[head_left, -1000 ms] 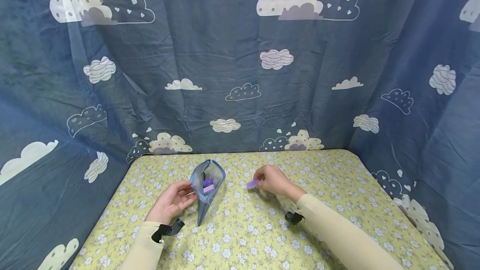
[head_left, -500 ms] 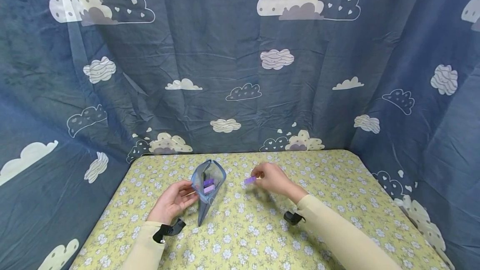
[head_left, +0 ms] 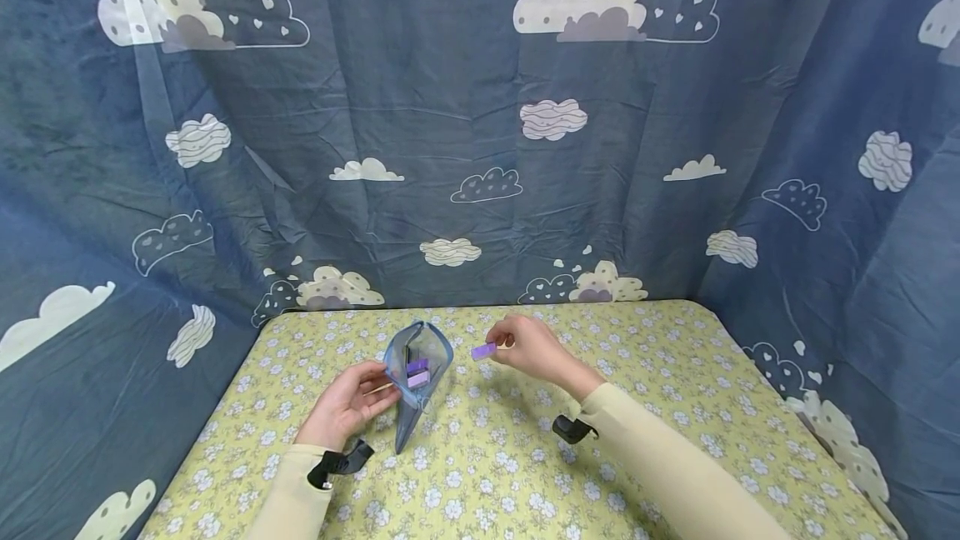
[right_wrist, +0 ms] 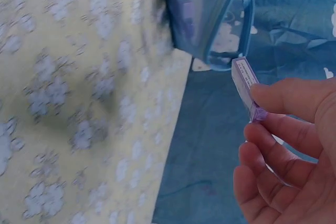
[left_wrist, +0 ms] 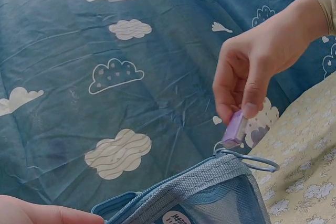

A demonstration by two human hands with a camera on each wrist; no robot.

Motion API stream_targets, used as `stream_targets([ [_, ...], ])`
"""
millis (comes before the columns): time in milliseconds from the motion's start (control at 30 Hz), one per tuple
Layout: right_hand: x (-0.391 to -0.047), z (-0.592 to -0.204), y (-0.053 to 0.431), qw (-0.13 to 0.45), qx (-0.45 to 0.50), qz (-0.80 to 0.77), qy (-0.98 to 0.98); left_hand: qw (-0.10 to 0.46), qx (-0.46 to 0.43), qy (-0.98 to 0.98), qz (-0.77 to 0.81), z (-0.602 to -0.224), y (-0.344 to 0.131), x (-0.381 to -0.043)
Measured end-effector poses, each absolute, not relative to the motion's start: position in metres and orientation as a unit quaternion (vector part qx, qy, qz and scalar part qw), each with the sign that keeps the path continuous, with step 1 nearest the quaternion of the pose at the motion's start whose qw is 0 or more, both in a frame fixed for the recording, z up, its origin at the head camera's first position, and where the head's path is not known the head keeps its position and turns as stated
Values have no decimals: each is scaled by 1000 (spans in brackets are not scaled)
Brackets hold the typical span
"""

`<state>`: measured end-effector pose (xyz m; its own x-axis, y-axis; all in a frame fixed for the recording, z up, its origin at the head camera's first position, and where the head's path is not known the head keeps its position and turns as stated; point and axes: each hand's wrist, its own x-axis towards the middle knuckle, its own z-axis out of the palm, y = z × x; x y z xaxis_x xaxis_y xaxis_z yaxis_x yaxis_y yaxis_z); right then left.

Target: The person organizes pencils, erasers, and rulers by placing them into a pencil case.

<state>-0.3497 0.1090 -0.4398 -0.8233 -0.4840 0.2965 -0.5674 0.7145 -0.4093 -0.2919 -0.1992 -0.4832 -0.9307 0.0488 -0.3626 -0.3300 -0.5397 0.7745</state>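
Note:
A blue mesh zip pouch stands with its mouth spread open, and two purple blocks show inside. My left hand holds the pouch by its left rim, thumb and fingers at the zip edge. Between thumb and fingertips, my right hand pinches a small purple block with fine print on a white side. This block is raised over the table, just right of the pouch mouth. From the left wrist view, the block appears right above the zip end with its pull loop.
A yellow flowered cloth covers the table. Dark blue curtains with cloud prints enclose the back and sides. Each wrist wears a black strap.
My right hand has moved left and slightly up with the purple block, closer to the pouch. The left hand and pouch have barely shifted.

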Motion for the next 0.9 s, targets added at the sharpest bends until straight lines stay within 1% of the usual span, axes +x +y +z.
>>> stream_targets([
  [133,-350,-434,99,79,292,260,-917,112,-145,473,862,-485,-198,-292],
  [367,-349,-428,78,94,316,258,-908,116,-139,472,863,-487,-195,-293],
  [700,-346,-429,47,73,334,249,-906,109,-144,472,863,-487,-194,-292],
  [900,-345,-435,33,59,347,233,-906,115,-150,470,862,-488,-193,-293],
])
